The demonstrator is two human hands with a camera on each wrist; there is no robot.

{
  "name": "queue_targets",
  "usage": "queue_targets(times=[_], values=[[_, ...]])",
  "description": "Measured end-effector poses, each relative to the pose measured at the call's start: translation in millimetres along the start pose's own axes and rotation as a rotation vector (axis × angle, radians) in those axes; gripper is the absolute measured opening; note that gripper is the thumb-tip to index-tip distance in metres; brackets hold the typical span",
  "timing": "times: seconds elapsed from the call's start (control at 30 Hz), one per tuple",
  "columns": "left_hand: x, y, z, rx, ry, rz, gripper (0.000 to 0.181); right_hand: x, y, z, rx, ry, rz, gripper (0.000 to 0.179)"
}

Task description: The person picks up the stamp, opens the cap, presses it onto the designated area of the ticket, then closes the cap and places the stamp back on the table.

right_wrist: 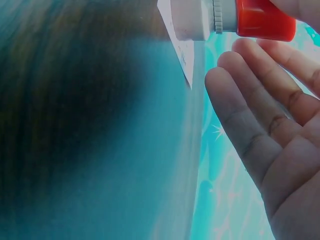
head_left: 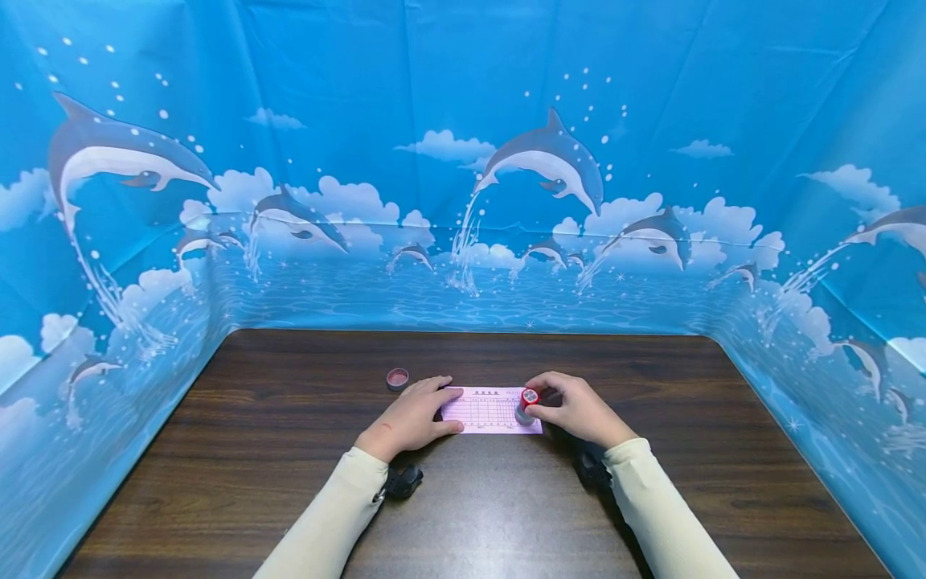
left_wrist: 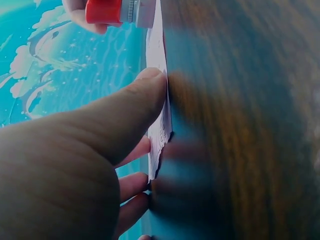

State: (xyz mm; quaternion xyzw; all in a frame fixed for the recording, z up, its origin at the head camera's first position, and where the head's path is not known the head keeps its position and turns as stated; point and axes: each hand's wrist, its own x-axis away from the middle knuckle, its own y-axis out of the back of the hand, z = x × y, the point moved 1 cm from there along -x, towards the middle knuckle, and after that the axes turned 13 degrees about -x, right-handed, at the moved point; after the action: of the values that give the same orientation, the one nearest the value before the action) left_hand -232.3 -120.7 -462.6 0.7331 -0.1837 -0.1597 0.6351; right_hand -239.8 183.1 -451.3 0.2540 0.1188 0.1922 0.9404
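Note:
A pink printed form slip (head_left: 483, 412) lies flat on the dark wooden table. My left hand (head_left: 412, 414) rests at its left end, with straight fingers and the thumb pressing on the paper, as the left wrist view also shows. Between thumb and forefinger my right hand (head_left: 582, 408) pinches the red top of a stamp (head_left: 530, 397). The stamp stands upright at the slip's right end, its pale base (right_wrist: 192, 20) against the paper in the right wrist view. The other right fingers are spread off the stamp. Its printing face is hidden.
A small round dark cap or tin with a reddish inside (head_left: 397, 379) sits beyond the left hand. Blue dolphin-printed cloth (head_left: 463, 297) hangs along the table's back and sides. The table (head_left: 239, 474) has bare wood around both forearms.

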Motion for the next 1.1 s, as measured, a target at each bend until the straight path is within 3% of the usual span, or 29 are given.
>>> queue_targets(times=[1.1], values=[[-0.2, 0.1, -0.1, 0.011, 0.001, -0.007, 0.063, 0.4, -3.4, 4.2, 0.023, 0.007, -0.021, 0.015]])
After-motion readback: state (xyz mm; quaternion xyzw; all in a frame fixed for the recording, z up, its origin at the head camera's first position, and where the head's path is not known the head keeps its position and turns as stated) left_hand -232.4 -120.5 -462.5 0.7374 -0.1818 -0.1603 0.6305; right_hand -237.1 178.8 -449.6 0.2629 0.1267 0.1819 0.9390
